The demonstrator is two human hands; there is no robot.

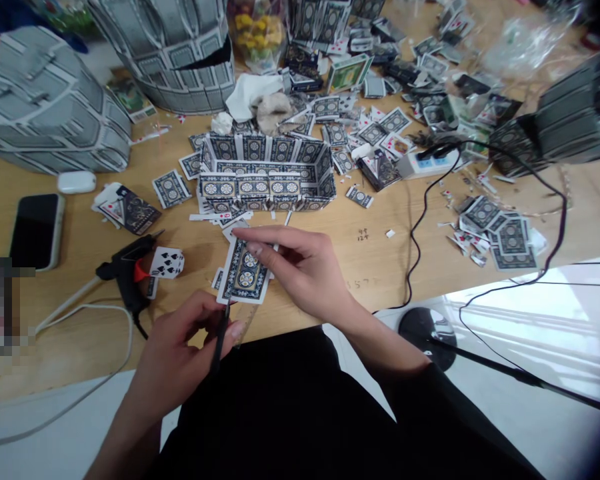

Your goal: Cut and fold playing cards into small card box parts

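Note:
Between the fingers and thumb of my right hand (305,267) is a playing card (247,273), its dark blue patterned back facing up. Below it, my left hand (190,340) is closed around dark, narrow scissors (221,337), whose tip meets the card's lower left edge. Their handles are mostly hidden by my fingers. A clear ruler (247,325) lies partly under the card. Just beyond my hands stands an open box built from playing cards (267,190).
A black glue gun (130,267) with a white cable lies left, near a phone (37,230) and a white earbud case (77,182). Large card-built structures (175,60) stand behind. Loose cards (513,237) and a power strip (430,163) with a black cable are right.

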